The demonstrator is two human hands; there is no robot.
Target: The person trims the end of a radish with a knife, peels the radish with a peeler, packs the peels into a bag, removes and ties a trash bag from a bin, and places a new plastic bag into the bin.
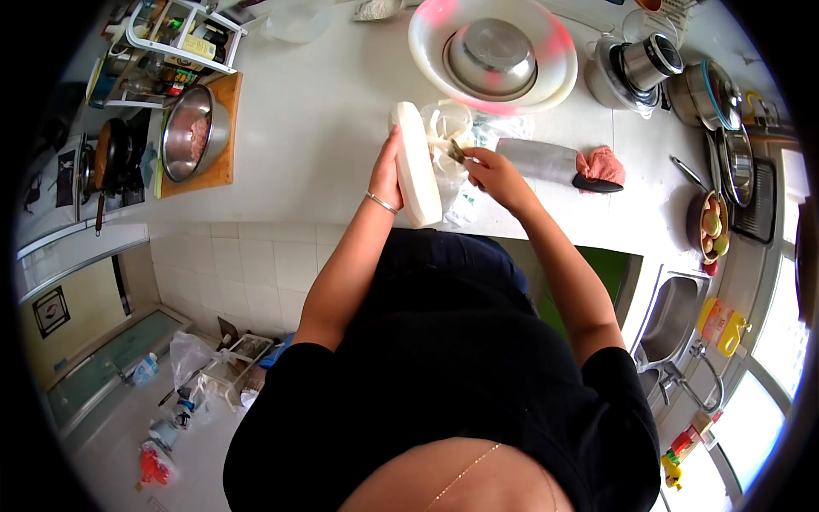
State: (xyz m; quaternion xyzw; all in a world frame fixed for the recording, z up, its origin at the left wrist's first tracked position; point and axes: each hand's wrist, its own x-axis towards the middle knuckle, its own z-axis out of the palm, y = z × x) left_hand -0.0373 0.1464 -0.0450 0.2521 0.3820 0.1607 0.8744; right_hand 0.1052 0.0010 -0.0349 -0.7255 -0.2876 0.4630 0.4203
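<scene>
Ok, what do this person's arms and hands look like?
Short black sleeves leave both forearms bare. The left hand is ungloved, with a thin silver-coloured bracelet at its wrist. The right hand is ungloved too, its wrist plain.

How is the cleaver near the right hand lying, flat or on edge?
Flat on the counter: the cleaver shows its blade's broad face upward, close to the right hand.

No text legible; label [714,320] on yellow jug [730,340] too small
</scene>
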